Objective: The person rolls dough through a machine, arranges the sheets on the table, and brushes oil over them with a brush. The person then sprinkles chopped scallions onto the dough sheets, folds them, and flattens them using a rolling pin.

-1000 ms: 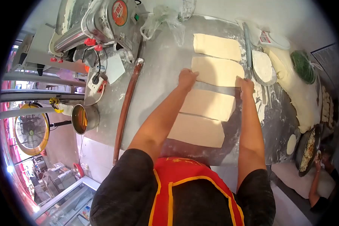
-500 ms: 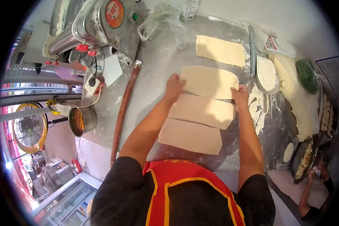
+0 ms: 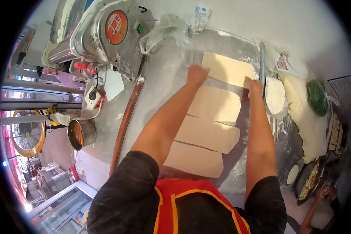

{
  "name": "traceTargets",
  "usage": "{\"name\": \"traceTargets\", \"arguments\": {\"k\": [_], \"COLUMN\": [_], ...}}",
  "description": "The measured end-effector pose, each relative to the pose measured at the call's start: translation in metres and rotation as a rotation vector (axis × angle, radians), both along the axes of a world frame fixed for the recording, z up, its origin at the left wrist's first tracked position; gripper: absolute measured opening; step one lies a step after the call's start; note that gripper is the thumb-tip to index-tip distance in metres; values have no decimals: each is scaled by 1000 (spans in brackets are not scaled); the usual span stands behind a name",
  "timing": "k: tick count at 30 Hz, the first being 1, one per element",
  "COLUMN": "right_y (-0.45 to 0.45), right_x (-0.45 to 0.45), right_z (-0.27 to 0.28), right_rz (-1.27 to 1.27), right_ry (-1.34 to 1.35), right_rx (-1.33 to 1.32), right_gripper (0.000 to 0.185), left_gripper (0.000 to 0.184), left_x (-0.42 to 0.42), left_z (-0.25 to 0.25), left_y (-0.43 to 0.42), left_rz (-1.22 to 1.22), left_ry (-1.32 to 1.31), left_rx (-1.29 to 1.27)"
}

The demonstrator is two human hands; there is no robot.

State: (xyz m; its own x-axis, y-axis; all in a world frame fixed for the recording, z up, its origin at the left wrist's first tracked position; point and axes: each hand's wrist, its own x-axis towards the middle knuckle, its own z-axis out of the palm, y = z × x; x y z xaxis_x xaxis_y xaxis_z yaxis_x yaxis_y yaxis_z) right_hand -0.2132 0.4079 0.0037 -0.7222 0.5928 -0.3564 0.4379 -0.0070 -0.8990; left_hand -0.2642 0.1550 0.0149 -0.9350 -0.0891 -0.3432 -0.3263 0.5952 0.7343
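Four-sided dough sheets lie in a column on the floured steel worktop. My left hand is closed at the near left corner of the farthest dough sheet. At that sheet's right edge, my right hand pinches the near corner. Just below is a second dough sheet, flat and apart from both hands. Closer to my body lie a third dough sheet and the nearest dough sheet, partly behind my left arm.
A dough machine stands at the far left, with a long wooden rod below it. A metal pot sits at the left edge. On the right are a metal rod, a flour scoop and a large dough mass. Another person's hands show lower right.
Both hands have left the second sheet, which now lies flat, and moved away from my body to the farthest sheet. The camera view has shifted slightly.
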Motion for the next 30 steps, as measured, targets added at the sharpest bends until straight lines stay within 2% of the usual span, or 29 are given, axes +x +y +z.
{"name": "traceTargets", "arguments": {"k": [3,6,9,12,14,15,16,17,18,19,20,21,23,24,25,26,27,28,30], "right_y": [-6,-14,-16,-44,-54,-64,-77,-93,-90,-83,-87,-93,-104,-108,-124,-130,-148,-179,-238], "right_x": [-3,4,11,18,19,20,21,23,25,27,33,34,30,31,35,38,46,61,90], "right_z": [-4,7,-10,34,24,22,30,38,11,-20,-21,-14,8,16,28,35,44,55,64], "right_rz": [53,99,191,428,457,465,587,721,820,919,915,891,922,931,941,938,969,995,1064], "right_ry": [51,60,92,-178,77,233,213,208,214,218,209,195,45,175,310,418,421,423,488], "right_rx": [118,221,149,494,1040,1297,1275,1249,1282,1321,1341,1368,1307,1209,1111,1009,925,840,666], "right_gripper": [33,29,31,41,51,56,60,64,63,63,62,61,55,52,49,47,45,45,46], "left_gripper": [46,46,45,44,44,45,46,48,47,41,32,31,25,23,24,24,25,27,30], "left_x": [-11,-11,-10,1,17,22,28,52,70,99,131,164,224,257,310,335,358,381,401], "left_z": [2,-5,-1,-3,12,-25,-62,-40,-47,-11,10,32,37,30,32,66,54,60,52], "left_y": [7,4,-28,-63,-70,-71,-74,-77,-88,-102,-118,-138,-192,-224,-287,-315,-358,-396,-469], "left_rz": [-28,-170,-280,-217,-219,-195,-159,-119,-163,-175,-108,-78,-6,38,433,672,828,877,924], "left_ry": [-154,-3,13,-99,27,282,532,491,498,406,477,393,580,678,487,233,250,381,373], "left_rx": [65,-99,-189,-115,-122,-141,-184,-160,-141,-7,97,145,3,-109,-32,-187,-246,-283,-459]}}
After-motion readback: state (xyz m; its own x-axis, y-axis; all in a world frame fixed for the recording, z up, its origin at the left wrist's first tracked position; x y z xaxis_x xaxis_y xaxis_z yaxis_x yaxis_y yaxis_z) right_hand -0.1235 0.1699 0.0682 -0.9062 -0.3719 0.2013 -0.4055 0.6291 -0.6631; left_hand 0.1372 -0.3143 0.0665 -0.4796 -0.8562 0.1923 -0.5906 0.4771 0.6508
